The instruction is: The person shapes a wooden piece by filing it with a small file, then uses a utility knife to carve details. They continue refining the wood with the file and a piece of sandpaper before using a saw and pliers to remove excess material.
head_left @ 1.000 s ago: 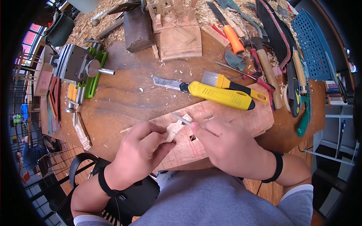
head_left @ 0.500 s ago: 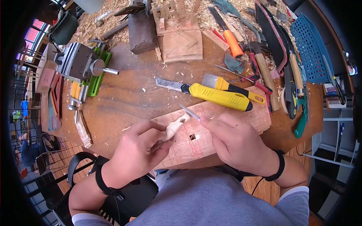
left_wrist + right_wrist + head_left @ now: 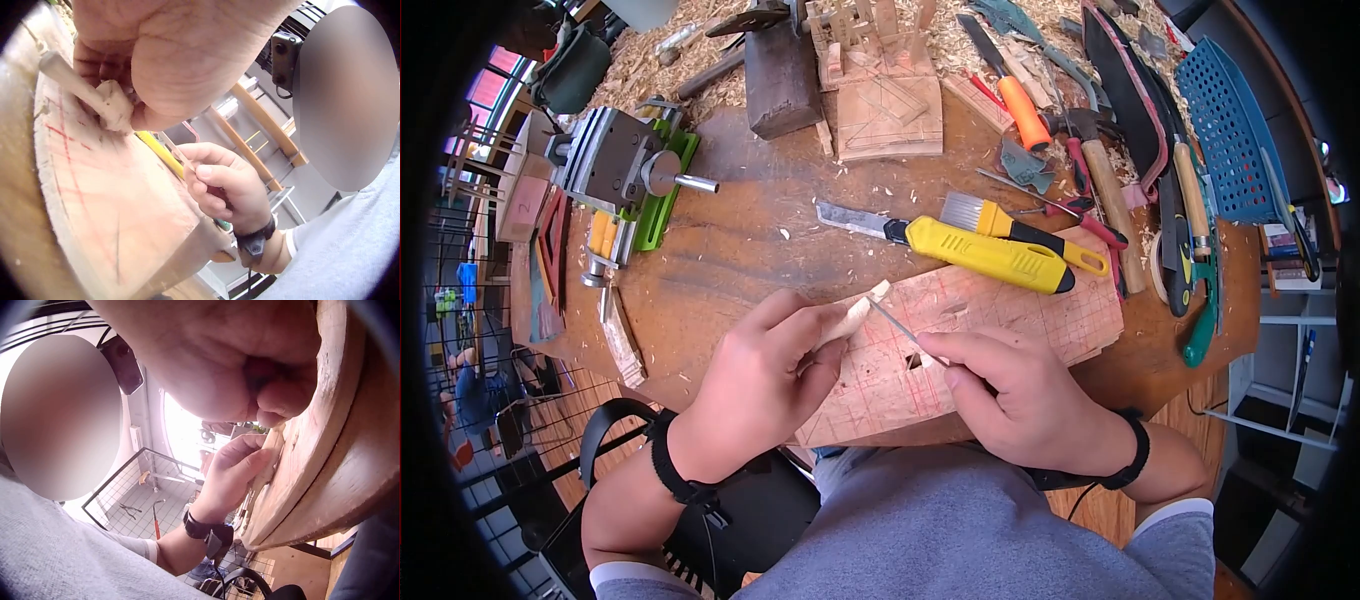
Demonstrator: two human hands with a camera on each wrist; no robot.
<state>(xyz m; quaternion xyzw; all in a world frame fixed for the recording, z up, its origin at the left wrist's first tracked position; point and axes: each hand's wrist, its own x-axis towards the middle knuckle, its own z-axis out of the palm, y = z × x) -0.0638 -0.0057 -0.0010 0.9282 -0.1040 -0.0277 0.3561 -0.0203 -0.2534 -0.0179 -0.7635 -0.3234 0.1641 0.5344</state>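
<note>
In the head view we can read one sign, a "2" drawn on the pinkish face of the wooden block (image 3: 524, 207) at the far left. We also see marks on the yellow cutter handle (image 3: 990, 256) and on the small upright wooden pieces (image 3: 886, 18) at the top, but they are too small or blurred for us to read.

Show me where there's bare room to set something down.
Widest: the tabletop between the grey vise and the yellow knife, barring chips. Smaller: the strip between the red-lined board and the green handle. Crowded: the right side, where the hammer and other tools lie, and the far side, under shavings.
</note>
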